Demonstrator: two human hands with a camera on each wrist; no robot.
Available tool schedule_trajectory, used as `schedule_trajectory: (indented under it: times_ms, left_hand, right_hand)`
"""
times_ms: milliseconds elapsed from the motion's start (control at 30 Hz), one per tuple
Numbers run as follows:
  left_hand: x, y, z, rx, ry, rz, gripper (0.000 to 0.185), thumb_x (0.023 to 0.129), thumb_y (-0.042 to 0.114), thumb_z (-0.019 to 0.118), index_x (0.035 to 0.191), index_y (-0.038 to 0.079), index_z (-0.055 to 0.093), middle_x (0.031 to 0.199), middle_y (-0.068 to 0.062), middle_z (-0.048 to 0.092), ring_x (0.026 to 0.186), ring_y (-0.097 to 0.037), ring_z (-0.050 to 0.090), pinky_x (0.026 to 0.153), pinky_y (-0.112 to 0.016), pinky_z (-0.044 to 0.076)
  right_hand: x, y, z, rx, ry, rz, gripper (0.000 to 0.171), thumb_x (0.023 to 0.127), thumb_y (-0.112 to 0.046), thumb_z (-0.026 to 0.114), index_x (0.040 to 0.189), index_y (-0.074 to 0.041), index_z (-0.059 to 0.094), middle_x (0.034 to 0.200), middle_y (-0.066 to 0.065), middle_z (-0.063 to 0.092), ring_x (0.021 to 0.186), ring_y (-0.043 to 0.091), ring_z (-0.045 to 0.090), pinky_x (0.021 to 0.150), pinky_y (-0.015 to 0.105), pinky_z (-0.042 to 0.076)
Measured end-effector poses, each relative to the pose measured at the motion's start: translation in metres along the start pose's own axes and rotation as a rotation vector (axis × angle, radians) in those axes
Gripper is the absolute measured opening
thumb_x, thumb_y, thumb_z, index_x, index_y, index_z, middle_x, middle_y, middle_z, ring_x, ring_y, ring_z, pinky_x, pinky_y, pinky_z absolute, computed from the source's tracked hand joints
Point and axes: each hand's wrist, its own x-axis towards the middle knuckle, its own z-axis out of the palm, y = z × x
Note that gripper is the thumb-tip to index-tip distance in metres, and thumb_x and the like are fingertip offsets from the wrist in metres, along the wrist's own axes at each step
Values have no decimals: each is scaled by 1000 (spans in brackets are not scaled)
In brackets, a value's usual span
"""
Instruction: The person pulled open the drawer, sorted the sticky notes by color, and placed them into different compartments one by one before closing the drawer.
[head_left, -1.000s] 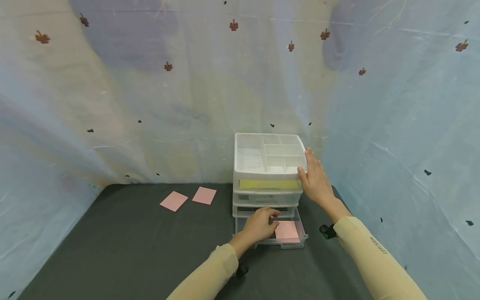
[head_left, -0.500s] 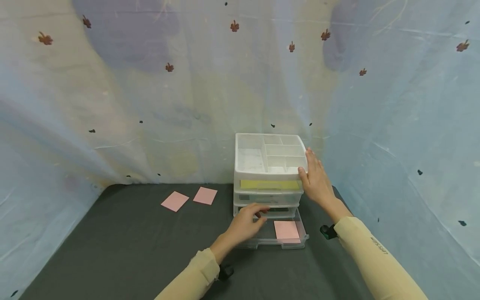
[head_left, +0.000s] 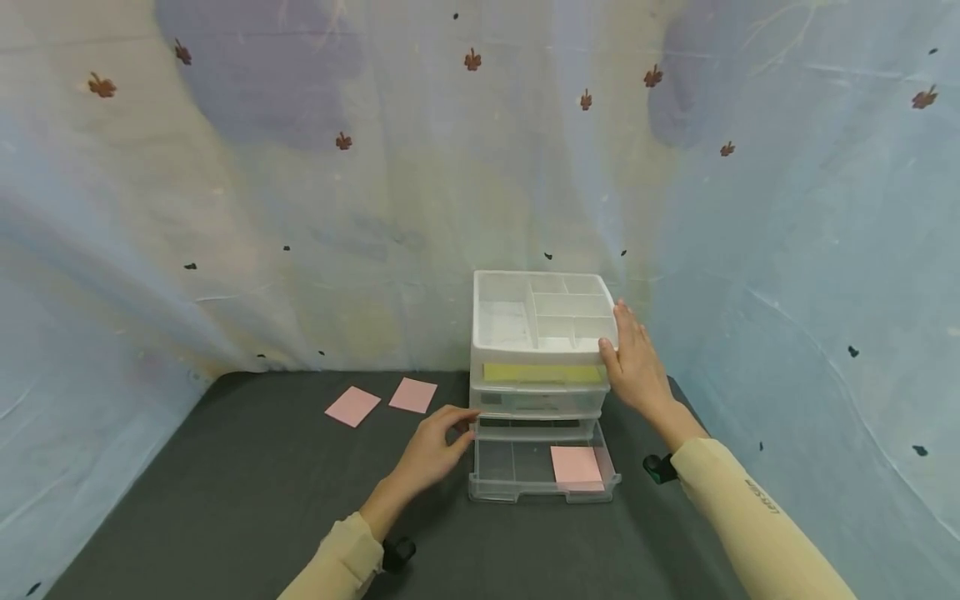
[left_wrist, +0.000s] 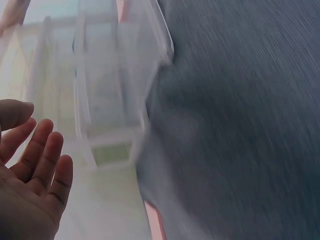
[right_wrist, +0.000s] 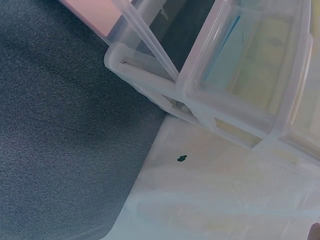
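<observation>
A white plastic drawer organizer (head_left: 546,355) stands at the back of the dark table. Its clear bottom drawer (head_left: 517,492) is pulled out, and a pink sticky note pad (head_left: 577,468) lies in the drawer's right part. My left hand (head_left: 429,450) hovers by the drawer's left side, fingers loosely bent; in the left wrist view this hand (left_wrist: 37,172) holds nothing. My right hand (head_left: 636,367) rests against the organizer's upper right side with fairly straight fingers. Only a fingertip (right_wrist: 314,232) of it shows in the right wrist view.
Two more pink sticky note pads, a left one (head_left: 352,406) and a right one (head_left: 413,395), lie on the dark table (head_left: 247,492) left of the organizer. Something yellow (head_left: 551,372) shows in the top drawer. A patterned curtain (head_left: 405,208) hangs behind.
My left hand has moved left, from above the open drawer to beside it. The pink pad in the drawer stays in place. My right hand keeps its position on the organizer.
</observation>
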Motion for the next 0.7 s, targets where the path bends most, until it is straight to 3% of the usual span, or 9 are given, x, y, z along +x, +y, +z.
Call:
schedule_trajectory:
  times_ms: [200,367,700]
  left_hand:
    - [-8,-24,-28,58,60,-56,38,96,5,74,134,10,69,121,-6,70,105,-26,67,83,-47,55]
    - [-11,-43,-53,111,83,-64,38,97,5,73,135,8,68,121,-8,70,105,-30,68,81,-49,55]
    - [-19,-88,-92,260,72,-98,37,98,6,72,135,1,67,123,-14,69,106,-34,68,85,-54,56]
  right_hand:
    - [-1,0,0,5,-2,0,69,114,-40,33,165,2,13,172,21,15,156,44,18,126,58,12]
    - [0,-2,-3,3,7,-1,70,114,-42,32,165,1,12,172,21,15,155,45,20,127,57,11]
    - [0,-2,-1,0,3,0,71,113,-43,32,164,3,14,172,21,15,155,45,20,126,59,13]
